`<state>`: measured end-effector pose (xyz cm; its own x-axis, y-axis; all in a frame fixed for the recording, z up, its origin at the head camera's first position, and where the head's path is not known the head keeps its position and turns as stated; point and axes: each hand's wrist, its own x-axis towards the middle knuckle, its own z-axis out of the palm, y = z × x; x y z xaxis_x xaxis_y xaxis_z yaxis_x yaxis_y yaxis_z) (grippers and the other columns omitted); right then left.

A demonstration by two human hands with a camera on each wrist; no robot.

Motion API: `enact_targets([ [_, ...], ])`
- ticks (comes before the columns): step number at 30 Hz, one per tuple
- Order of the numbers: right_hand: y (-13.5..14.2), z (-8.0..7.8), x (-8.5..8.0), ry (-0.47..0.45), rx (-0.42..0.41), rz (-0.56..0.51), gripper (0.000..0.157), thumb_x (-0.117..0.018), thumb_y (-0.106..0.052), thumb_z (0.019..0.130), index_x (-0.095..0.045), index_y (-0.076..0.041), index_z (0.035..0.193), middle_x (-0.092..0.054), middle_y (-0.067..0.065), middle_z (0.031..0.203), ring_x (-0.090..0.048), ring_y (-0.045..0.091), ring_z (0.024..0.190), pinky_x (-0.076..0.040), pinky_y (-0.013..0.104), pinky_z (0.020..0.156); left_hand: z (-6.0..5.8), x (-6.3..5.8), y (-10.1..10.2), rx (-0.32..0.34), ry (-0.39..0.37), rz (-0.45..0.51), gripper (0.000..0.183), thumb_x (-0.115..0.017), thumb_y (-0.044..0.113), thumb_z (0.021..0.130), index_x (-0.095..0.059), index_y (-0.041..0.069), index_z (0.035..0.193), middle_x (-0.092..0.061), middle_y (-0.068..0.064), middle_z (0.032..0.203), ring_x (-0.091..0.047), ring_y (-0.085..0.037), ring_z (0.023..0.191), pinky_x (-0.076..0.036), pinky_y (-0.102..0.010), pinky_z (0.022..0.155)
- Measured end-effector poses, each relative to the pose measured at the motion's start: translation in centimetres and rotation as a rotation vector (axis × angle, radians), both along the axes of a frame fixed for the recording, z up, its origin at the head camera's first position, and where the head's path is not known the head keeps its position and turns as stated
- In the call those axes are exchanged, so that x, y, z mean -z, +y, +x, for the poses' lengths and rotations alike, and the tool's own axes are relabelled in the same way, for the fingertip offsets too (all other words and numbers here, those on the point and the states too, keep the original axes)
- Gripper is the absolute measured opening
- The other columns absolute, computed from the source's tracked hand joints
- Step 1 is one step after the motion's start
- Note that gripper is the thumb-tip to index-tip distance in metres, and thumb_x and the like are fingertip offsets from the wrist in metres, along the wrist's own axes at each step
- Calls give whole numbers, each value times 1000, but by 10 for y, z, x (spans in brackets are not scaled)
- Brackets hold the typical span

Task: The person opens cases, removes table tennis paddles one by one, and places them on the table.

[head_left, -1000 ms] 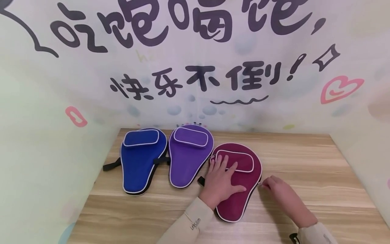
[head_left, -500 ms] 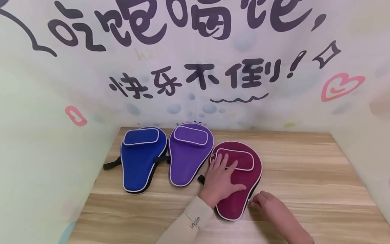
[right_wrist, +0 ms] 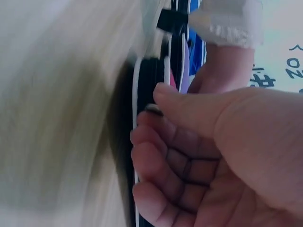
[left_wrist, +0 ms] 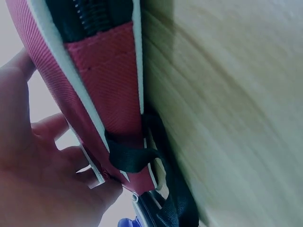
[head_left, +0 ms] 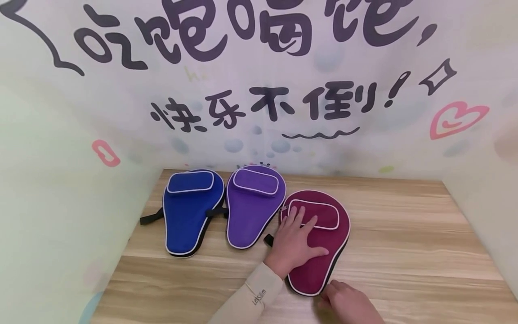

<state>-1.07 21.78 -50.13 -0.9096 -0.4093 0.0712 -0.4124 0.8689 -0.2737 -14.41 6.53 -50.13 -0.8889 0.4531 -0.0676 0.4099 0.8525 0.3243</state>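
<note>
**Zip pull (right_wrist: 153,109) pinched at the narrow end of the maroon case (head_left: 312,270)**

The maroon case lies flat on the bench (head_left: 408,243), in the lower half of the head view, right of centre. The left hand (head_left: 292,246) rests across its front with fingers spread, gripping nothing. The right hand (head_left: 349,300), at the bottom edge of the frame, pinches the zip pull between thumb and forefinger.

The work seems partway done: the pull is at the case's narrow end, and the front panel lies level. Whether the zip is being opened or closed, and how much of its run remains, I cannot tell. The purple case (head_left: 252,218) near the centre and the blue case (head_left: 187,218) to its left lie flat, untouched by either hand; whether their zips are fastened is unclear.
</note>
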Motion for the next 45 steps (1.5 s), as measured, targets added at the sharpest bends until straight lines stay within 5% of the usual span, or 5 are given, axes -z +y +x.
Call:
enact_targets([
  [11, -58, 10, 4, -95, 256, -124, 21, -79, -28, 85, -65, -23, 70, -57, -16, 63, -55, 2, 56, -45, 25, 53, 0, -2, -1, -6, 14, 25, 88, -61, 78, 83, -41, 33, 156, -28, -7, 170, -17, -27, 161, -28, -46, 127],
  [24, -97, -2, 16, 356, 277, 22, 31, -86, -20, 73, -58, -18, 59, -52, -7, 52, -48, 14, 41, -36, 32, 38, -1, -2, 2, 17, 5, -40, 87, -53, 81, 86, -36, 36, 158, -25, -6, 171, -18, -27, 161, -28, -45, 127],
  [34, -98, -10, 22, 496, 235, 48, 26, -81, -10, 65, -56, -15, 59, -51, -3, 53, -49, 14, 42, -35, 33, 38, -1, -4, 0, 17, -16, -27, 85, -56, 77, 87, -38, 34, 158, -26, -6, 171, -18, -28, 161, -29, -46, 127],
  [38, -96, -8, 18, 439, 217, 28, 25, -84, -15, 69, -61, -16, 61, -54, -5, 55, -52, 12, 45, -39, 32, 40, -1, -3, 0, 12, -23, -27, 85, -55, 78, 87, -37, 35, 158, -26, -5, 171, -17, -27, 161, -28, -46, 127],
  [45, -59, -11, -19, -104, 213, -240, 14, -79, -26, 87, -74, -24, 74, -65, -18, 64, -56, -2, 59, -48, 24, 58, -1, -1, -1, 24, 5, 14, 82, -54, 77, 89, -38, 35, 158, -25, -6, 171, -16, -28, 161, -26, -46, 128],
])
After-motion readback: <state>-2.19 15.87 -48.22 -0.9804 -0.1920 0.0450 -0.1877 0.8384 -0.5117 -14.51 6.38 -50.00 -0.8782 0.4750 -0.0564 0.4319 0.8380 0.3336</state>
